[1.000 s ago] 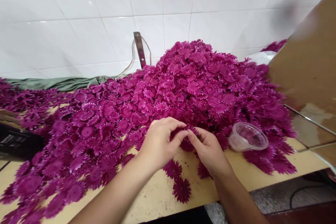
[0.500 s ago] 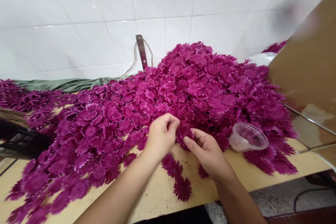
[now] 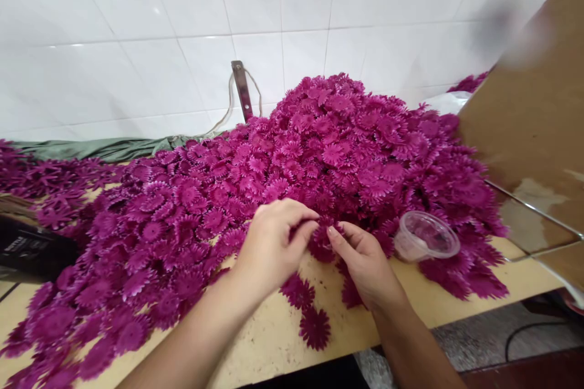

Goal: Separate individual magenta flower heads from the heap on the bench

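Between my two hands is a magenta artificial flower (image 3: 322,248), held at its edge by my right hand (image 3: 365,255) with thumb and fingers pinched. My left hand (image 3: 280,237) has thumb and forefinger brought together at the flower's left side; whatever sits between those fingertips is too small to make out. Below the hands, loose magenta flowers (image 3: 314,328) lie on the pale tabletop (image 3: 264,340). Right behind the hands rises a large heap of the same flowers (image 3: 337,152).
A clear plastic cup (image 3: 426,237) stands right of my right hand, against the heap. A black box (image 3: 36,249) is at the left edge. Behind are a green cloth (image 3: 100,147), a metal bracket (image 3: 241,91) and a white tiled wall (image 3: 182,0). A brown panel (image 3: 524,115) borders the right.
My left hand has turned and its fingertips have come nearer the flower and my right hand. The right hand keeps its pinch. The view has shifted slightly.
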`<control>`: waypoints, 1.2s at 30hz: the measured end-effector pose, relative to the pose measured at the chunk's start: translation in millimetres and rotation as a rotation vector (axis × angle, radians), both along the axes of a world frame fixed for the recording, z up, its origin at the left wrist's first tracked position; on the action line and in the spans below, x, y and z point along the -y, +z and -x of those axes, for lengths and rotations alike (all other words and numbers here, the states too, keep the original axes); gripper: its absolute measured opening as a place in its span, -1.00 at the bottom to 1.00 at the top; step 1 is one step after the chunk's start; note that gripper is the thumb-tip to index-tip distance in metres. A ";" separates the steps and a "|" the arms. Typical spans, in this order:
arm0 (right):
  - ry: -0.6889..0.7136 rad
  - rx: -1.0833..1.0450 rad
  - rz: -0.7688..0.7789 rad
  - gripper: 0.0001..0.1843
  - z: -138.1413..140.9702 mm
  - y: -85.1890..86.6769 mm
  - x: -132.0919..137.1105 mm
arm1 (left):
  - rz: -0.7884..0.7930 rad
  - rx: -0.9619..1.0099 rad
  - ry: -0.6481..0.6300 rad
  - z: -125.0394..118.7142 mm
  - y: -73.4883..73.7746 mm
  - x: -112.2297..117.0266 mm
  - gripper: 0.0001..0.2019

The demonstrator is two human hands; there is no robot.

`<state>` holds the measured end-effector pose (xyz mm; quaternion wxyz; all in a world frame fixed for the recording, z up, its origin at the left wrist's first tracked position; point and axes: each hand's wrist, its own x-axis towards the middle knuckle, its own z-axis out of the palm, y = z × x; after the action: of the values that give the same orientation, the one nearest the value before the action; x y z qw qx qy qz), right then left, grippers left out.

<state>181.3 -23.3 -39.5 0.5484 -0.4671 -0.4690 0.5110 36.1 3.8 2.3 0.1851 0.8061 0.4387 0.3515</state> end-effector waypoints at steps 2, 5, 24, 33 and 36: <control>-0.024 0.069 -0.019 -0.62 -0.2 -1.1 0.2 | 0.036 -0.025 -0.042 -8.1 -7.4 8.5 -0.88; -0.064 0.132 -0.021 -0.57 -1.7 -3.9 -0.2 | 0.131 0.008 -0.045 -13.1 -15.3 10.6 -0.91; -0.105 0.224 -0.070 -0.79 1.9 -4.7 0.8 | 0.585 0.402 -0.002 -21.8 -23.6 13.8 -0.89; -0.207 0.436 -0.121 -0.63 9.5 -9.9 -9.2 | 0.754 0.580 0.042 -26.7 -28.9 16.7 -0.92; -0.275 0.481 -0.222 -0.79 6.0 -10.8 -8.9 | 0.707 0.627 0.132 -22.3 -29.8 12.1 -0.92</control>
<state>175.3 -14.3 -50.2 0.5334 -0.5709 -0.5709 0.2521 58.4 -8.4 -27.6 0.5487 0.5191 0.5047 0.4181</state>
